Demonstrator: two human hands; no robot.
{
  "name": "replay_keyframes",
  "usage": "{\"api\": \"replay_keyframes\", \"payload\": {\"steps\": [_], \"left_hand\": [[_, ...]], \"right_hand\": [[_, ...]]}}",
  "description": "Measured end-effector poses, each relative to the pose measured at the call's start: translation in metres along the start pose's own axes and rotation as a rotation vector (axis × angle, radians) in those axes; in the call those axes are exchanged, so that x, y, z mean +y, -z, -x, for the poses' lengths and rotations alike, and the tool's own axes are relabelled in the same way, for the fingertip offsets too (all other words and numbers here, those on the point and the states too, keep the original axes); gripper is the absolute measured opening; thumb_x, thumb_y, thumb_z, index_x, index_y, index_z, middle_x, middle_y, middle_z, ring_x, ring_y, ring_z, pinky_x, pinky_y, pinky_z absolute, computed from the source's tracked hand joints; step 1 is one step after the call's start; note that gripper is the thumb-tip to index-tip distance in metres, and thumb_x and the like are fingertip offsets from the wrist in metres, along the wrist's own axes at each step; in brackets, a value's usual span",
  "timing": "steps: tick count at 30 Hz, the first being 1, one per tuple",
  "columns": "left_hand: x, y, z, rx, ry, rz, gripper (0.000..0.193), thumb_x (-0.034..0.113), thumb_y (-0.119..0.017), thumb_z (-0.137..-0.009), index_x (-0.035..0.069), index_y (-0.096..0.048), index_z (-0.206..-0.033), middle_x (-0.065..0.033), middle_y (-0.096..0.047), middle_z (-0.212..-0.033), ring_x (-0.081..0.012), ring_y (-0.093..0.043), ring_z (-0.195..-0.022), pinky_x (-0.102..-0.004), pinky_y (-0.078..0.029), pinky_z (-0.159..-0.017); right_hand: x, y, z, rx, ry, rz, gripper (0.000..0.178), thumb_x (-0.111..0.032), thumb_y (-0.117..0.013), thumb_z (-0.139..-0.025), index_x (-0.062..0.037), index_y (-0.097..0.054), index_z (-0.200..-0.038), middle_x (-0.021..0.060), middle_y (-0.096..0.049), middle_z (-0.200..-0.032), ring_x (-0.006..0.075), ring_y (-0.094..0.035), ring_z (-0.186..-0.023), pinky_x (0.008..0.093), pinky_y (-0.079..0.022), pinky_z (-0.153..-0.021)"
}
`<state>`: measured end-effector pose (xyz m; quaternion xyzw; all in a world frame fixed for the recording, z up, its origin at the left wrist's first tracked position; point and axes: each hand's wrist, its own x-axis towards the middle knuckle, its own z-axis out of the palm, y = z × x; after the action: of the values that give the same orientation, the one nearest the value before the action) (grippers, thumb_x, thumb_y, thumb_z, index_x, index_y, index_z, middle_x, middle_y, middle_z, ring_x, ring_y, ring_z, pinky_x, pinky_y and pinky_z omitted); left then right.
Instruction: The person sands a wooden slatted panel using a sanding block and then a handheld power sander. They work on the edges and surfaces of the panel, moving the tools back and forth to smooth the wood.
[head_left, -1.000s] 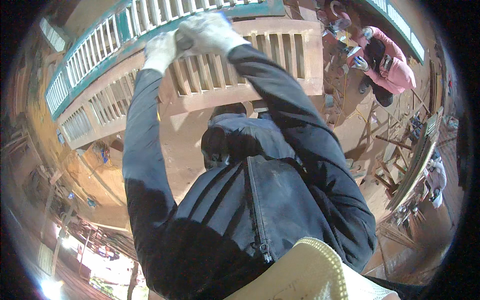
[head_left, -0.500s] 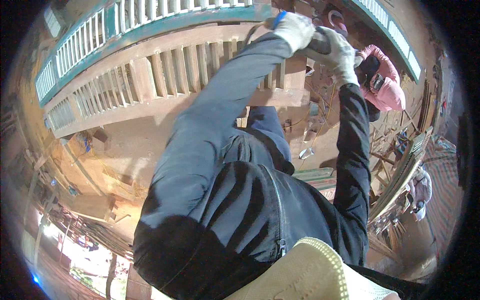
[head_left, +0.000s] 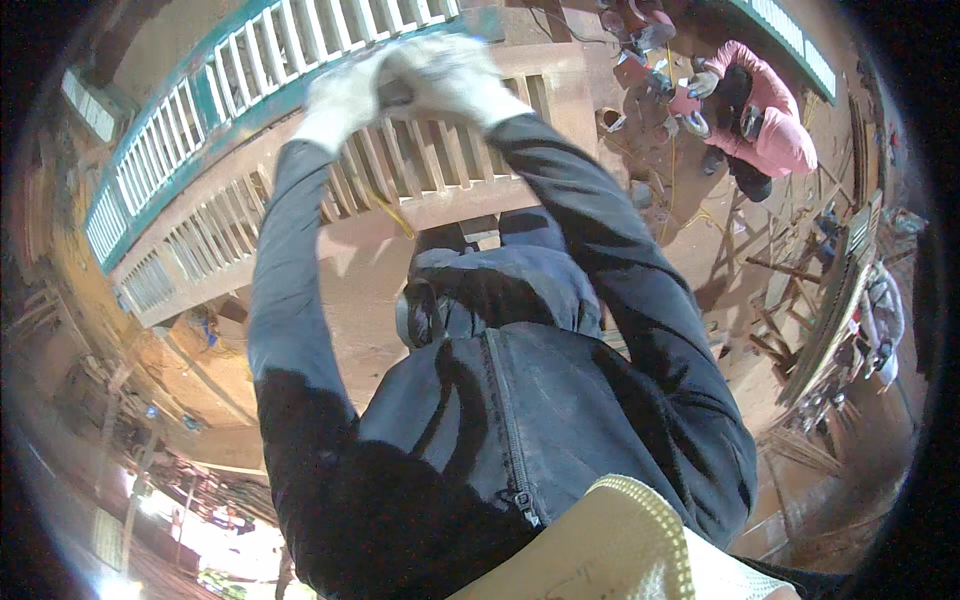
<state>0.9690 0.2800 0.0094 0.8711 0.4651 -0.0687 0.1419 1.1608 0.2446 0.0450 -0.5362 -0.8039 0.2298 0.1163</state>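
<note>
Both my gloved hands are raised over the upper part of a brown slatted wooden panel (head_left: 460, 207). My left hand (head_left: 345, 98) and my right hand (head_left: 455, 75) are close together, fingers curled, both blurred by motion. Between them shows a small dark grey piece (head_left: 396, 93) of something they grip; the gloves hide most of it, and its kind cannot be made out. Just beyond the brown panel lies a teal frame (head_left: 213, 98) with whitish slats, partly behind my gloves. A thin yellow strip (head_left: 392, 213) crosses the brown panel below my left hand.
A person in pink (head_left: 770, 120) crouches at the right, a reddish piece (head_left: 684, 103) at their gloved hands. Another person in grey (head_left: 882, 315) is at the far right, near stacked wooden lengths (head_left: 835, 300). Another teal slatted frame (head_left: 795, 45) lies at upper right.
Both my hands have moved left along the brown panel, from its right end, still gripping together. The view has shifted, and the person in pink now shows apart from my hands.
</note>
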Motion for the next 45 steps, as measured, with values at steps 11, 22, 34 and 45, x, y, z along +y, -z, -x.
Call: {"api": "replay_keyframes", "payload": {"steps": [11, 22, 34, 45], "left_hand": [[0.048, 0.006, 0.016, -0.357, 0.072, 0.036, 0.057, 0.048, -0.077, -0.073, 0.011, -0.063, -0.114, -0.0176, -0.069, -0.104, -0.0354, -0.065, -0.101, -0.0463, -0.051, -0.089], [0.094, 0.007, 0.011, -0.402, 0.042, 0.089, 0.056, 0.022, -0.063, -0.079, 0.014, -0.053, -0.133, -0.0154, -0.067, -0.114, -0.0315, -0.063, -0.11, -0.0446, -0.051, -0.092], [0.057, 0.007, -0.017, -0.304, -0.099, -0.102, 0.057, 0.028, -0.063, -0.082, 0.022, -0.05, -0.137, -0.0119, -0.071, -0.102, -0.0308, -0.069, -0.095, -0.0435, -0.056, -0.079], [0.132, 0.013, -0.025, -0.514, -0.526, -0.095, 0.023, 0.025, -0.065, -0.081, 0.02, -0.068, -0.104, -0.0099, -0.073, -0.09, -0.0273, -0.071, -0.088, -0.0413, -0.056, -0.072]], "right_hand": [[0.014, -0.024, 0.047, 0.006, 0.053, -0.177, 0.043, -0.034, -0.08, -0.071, -0.0158, -0.063, -0.106, 0.0097, -0.066, -0.102, 0.0302, -0.063, -0.102, 0.0435, -0.05, -0.089], [0.031, -0.011, 0.092, 0.139, 0.031, -0.044, 0.057, -0.034, -0.083, -0.062, -0.0106, -0.056, -0.107, 0.0107, -0.06, -0.106, 0.0306, -0.058, -0.104, 0.0433, -0.048, -0.088], [0.019, -0.007, 0.062, 0.17, -0.109, -0.053, 0.065, -0.044, -0.082, -0.065, -0.0141, -0.059, -0.118, 0.0088, -0.065, -0.111, 0.0302, -0.063, -0.102, 0.0434, -0.05, -0.085], [-0.015, -0.021, 0.165, 0.302, -0.419, -0.072, 0.066, -0.03, -0.082, -0.067, -0.0104, -0.052, -0.122, 0.0148, -0.06, -0.116, 0.0337, -0.06, -0.103, 0.0446, -0.05, -0.087]]}}
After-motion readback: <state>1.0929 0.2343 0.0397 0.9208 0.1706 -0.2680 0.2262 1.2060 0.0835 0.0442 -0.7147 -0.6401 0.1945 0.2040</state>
